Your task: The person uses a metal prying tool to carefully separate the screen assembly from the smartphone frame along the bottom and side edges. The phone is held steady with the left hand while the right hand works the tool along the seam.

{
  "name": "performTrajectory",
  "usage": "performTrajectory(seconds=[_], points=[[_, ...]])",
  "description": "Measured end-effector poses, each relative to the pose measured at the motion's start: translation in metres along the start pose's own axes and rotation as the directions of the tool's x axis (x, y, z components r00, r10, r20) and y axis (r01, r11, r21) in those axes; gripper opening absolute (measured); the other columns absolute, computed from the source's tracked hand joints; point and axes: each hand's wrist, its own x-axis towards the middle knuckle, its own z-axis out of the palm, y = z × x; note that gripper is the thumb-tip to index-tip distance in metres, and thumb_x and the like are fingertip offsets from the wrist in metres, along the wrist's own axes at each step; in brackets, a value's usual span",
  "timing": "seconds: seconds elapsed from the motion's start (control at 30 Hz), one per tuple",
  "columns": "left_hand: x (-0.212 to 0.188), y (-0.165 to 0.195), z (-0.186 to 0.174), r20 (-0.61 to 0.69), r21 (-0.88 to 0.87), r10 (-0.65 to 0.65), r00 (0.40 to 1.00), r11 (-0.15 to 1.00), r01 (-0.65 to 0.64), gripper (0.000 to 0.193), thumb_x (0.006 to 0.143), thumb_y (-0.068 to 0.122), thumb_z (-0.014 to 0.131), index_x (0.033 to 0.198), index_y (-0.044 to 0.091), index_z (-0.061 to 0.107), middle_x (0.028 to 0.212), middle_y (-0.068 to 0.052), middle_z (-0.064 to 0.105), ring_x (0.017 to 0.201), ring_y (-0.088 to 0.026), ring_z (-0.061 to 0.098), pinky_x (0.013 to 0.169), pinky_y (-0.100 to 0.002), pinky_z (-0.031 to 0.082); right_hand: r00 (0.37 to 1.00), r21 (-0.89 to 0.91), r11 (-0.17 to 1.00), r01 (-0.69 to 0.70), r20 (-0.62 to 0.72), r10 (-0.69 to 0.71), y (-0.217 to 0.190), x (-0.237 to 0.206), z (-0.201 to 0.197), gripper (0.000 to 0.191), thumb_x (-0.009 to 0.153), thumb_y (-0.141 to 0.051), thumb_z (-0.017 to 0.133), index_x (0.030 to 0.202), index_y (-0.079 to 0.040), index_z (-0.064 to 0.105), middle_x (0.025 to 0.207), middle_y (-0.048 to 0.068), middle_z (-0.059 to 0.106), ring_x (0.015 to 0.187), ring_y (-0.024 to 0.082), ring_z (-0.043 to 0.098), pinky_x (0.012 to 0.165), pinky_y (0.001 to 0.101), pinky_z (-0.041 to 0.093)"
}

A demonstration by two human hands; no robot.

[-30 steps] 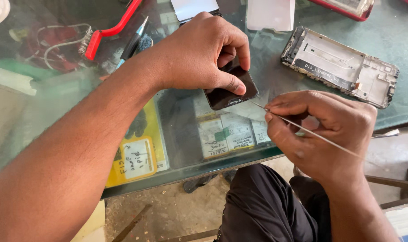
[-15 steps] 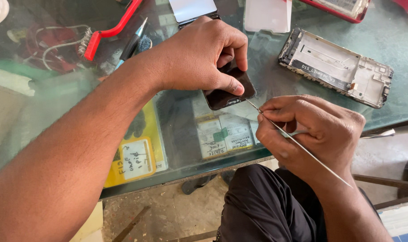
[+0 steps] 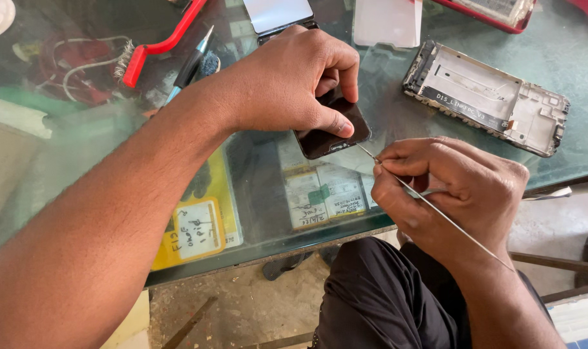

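Both hands work one dark phone [image 3: 333,132]: left hand [image 3: 294,84] pins it to the glass desk [image 3: 113,148] so it stays put, right hand [image 3: 449,190] pinches a thin metal pick [image 3: 436,207], apparently at its near edge.

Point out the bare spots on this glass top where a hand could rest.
Bare glass table lies between the left forearm and the dark phone, and between that phone and the stripped phone frame. The far edge is crowded: red brush, pen-like tool, more phones.

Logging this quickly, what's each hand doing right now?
Left hand: pressing down on the dark phone.
Right hand: closed, pinching a thin metal tool.
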Motion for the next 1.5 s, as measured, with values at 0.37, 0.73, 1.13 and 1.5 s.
performTrajectory(seconds=[0.37,0.73,1.13,1.5], points=[[-0.0017,0.0007,-0.0005,0.006,0.005,0.000,1.000,1.000,0.000,0.033,0.070,0.024,0.096,0.088,0.009,0.073,0.057,0.004,0.051,0.053,-0.009,0.053,0.052,-0.031,0.042,0.995,-0.031,0.996,-0.080,-0.057,0.078,-0.0077,0.0037,0.0014,0.007,0.077,-0.001,0.078,0.083,0.000,0.074,0.085,0.009,0.076,0.071,0.012,0.073,0.061,0.0260,0.057],[-0.0027,0.0049,-0.0008,0.008,0.021,-0.034,0.999,0.999,0.034,0.033,0.069,0.025,0.096,0.088,0.010,0.073,0.057,0.004,0.051,0.053,-0.009,0.053,0.052,-0.032,0.042,0.998,-0.044,0.999,-0.013,-0.060,0.010,-0.0048,0.0022,0.0023,0.005,0.081,-0.001,0.078,0.082,-0.001,0.073,0.087,0.009,0.076,0.074,0.013,0.074,0.064,0.0258,0.058],[-0.0032,0.0060,-0.0023,0.003,0.008,-0.014,1.000,1.000,0.014,0.033,0.069,0.024,0.096,0.087,0.009,0.073,0.059,0.003,0.052,0.055,-0.010,0.053,0.053,-0.032,0.042,0.998,-0.060,0.997,-0.041,-0.055,0.037,-0.0060,0.0023,0.0021,0.006,0.079,-0.002,0.079,0.082,0.000,0.074,0.084,0.010,0.076,0.071,0.013,0.073,0.062,0.0263,0.057],[-0.0028,0.0064,-0.0033,0.010,0.007,-0.017,1.000,1.000,0.016,0.034,0.068,0.024,0.096,0.087,0.009,0.073,0.057,0.003,0.051,0.054,-0.010,0.053,0.052,-0.032,0.042,0.998,-0.049,0.998,-0.025,-0.064,0.022,-0.0069,0.0017,0.0021,0.006,0.081,-0.003,0.078,0.082,-0.001,0.073,0.089,0.010,0.076,0.076,0.014,0.074,0.067,0.0273,0.058]])
